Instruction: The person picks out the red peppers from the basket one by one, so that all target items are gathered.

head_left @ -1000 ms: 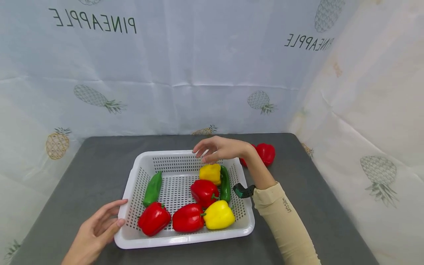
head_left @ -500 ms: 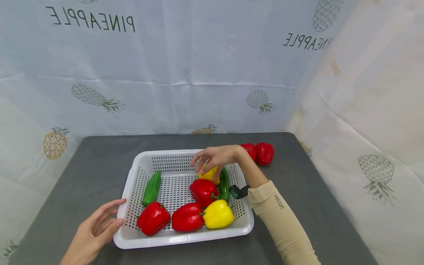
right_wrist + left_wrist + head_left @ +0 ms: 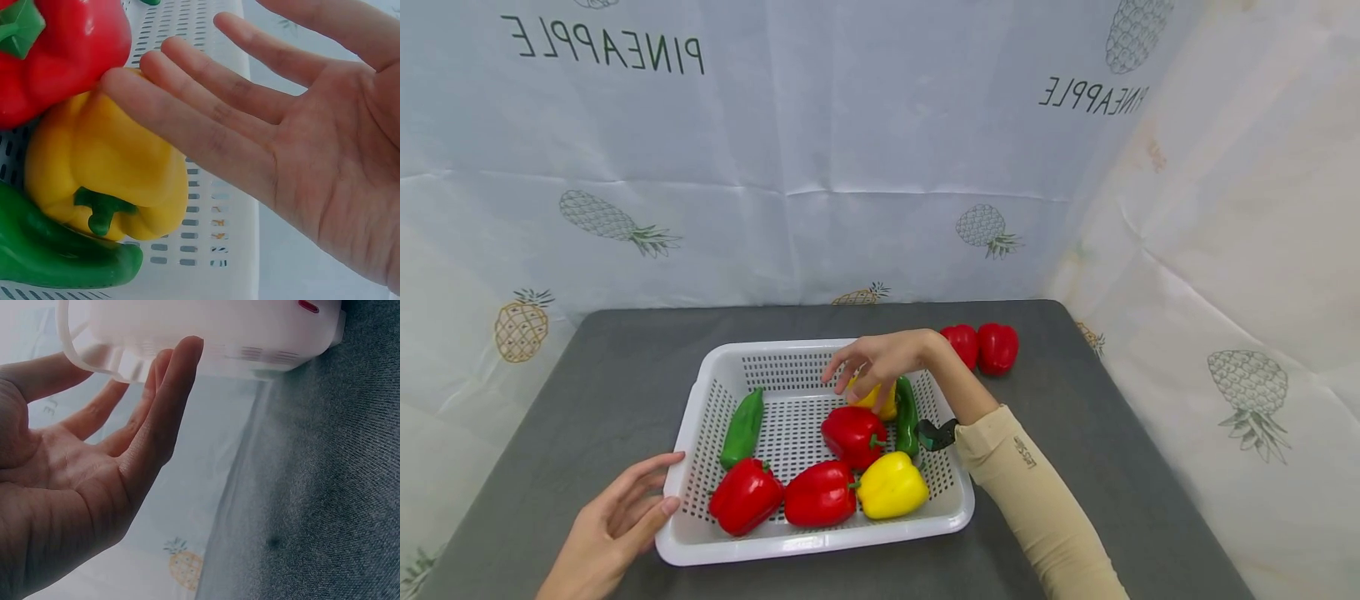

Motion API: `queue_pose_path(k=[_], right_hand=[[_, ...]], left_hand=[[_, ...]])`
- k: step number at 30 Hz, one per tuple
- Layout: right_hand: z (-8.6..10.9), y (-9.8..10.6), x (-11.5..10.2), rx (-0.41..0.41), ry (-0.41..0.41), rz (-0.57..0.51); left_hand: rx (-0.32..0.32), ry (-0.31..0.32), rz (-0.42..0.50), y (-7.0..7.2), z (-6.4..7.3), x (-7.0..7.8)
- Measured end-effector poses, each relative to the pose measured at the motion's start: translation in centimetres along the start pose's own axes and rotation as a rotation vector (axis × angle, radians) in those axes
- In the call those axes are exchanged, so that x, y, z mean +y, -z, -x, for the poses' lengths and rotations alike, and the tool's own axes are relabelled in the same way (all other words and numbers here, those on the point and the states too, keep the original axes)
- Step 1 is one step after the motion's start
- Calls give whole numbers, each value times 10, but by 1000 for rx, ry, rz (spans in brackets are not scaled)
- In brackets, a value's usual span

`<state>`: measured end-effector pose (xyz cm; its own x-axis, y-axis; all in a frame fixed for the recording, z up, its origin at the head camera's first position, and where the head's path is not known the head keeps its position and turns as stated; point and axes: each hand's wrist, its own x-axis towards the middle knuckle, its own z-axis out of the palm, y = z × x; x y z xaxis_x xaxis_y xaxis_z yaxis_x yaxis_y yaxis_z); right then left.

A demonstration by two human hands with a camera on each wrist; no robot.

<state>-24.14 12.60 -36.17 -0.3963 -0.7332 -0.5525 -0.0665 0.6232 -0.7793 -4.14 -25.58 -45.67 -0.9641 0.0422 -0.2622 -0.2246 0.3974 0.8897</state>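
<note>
My left hand (image 3: 613,521) rests its fingertips against the left side of a white plastic basket (image 3: 816,546), fingers extended, as the left wrist view shows. Inside the basket, my right hand (image 3: 883,362) reaches over a yellow bell pepper (image 3: 119,156) at the far right, partly hidden by it. The fingers are spread and loosely bent, gripping nothing. One fingertip (image 3: 115,81) comes right up to the side of a red bell pepper (image 3: 853,437). A long green pepper (image 3: 907,417) lies along the right wall, beside the yellow one.
Also in the basket are two red bell peppers (image 3: 747,497) (image 3: 820,493), another yellow bell pepper (image 3: 892,486) and a green pepper (image 3: 742,427) at left. Two more red bell peppers (image 3: 997,348) (image 3: 962,343) sit on the grey table (image 3: 1075,467) behind my right arm. A pineapple-print cloth (image 3: 820,150) hangs behind.
My right hand has come down and left from above the basket's far rim to over the yellow pepper. The middle red pepper has shifted slightly left. My left hand stays at the basket.
</note>
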Motion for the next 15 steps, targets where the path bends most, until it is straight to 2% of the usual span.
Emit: queue_pose_path(k=[9,15], right_hand=[[-6,5,-1,-31,43,3],[-8,5,-4,-38,51,9]], left_hand=[[-10,51,-37,-1,-1,3],[-11,45,-28,-1,-1,3]])
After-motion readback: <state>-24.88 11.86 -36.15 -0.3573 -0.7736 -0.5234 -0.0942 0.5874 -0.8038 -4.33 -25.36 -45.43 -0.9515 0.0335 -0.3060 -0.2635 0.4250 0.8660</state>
